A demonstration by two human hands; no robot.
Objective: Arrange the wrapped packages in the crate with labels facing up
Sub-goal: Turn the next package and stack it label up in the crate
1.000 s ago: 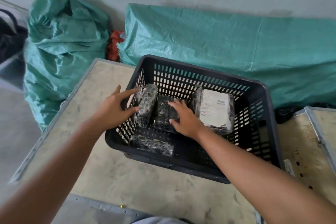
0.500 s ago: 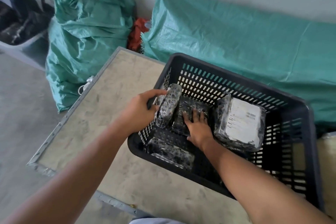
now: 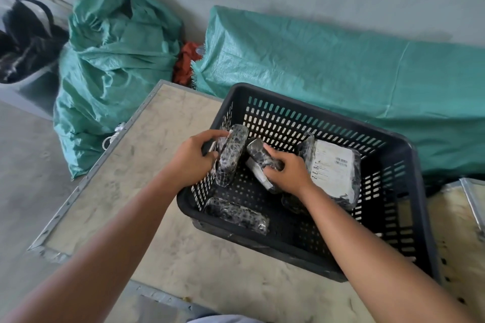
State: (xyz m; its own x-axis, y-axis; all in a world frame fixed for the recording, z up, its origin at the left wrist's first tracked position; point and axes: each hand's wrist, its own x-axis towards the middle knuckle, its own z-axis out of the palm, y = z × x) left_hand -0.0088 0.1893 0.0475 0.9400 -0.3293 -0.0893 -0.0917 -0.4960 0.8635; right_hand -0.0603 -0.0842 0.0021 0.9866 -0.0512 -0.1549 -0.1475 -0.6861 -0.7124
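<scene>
A black slotted plastic crate (image 3: pixel 309 110) stands on a wooden table (image 3: pixel 168 123). Inside, my left hand (image 3: pixel 193 158) grips a dark bubble-wrapped package (image 3: pixel 232 155) standing on edge against the crate's left wall. My right hand (image 3: pixel 287 172) is shut on a second dark wrapped package (image 3: pixel 258 152), tilted up off the floor with a white strip showing underneath. A larger package (image 3: pixel 332 170) with its white label facing up lies at the right. Another dark package (image 3: pixel 236 215) rests along the near wall.
Two green woven sacks lie behind the table, one bunched (image 3: pixel 115 60) at the left and one long (image 3: pixel 341 76) against the wall, with a red cloth (image 3: pixel 186 60) between them. A grey bin (image 3: pixel 34 81) with dark items sits far left. A second board (image 3: pixel 456 220) adjoins at the right.
My right hand went from pressing flat on the middle package to gripping it and tipping it up. My left hand closed around the upright package. The camera view shifted.
</scene>
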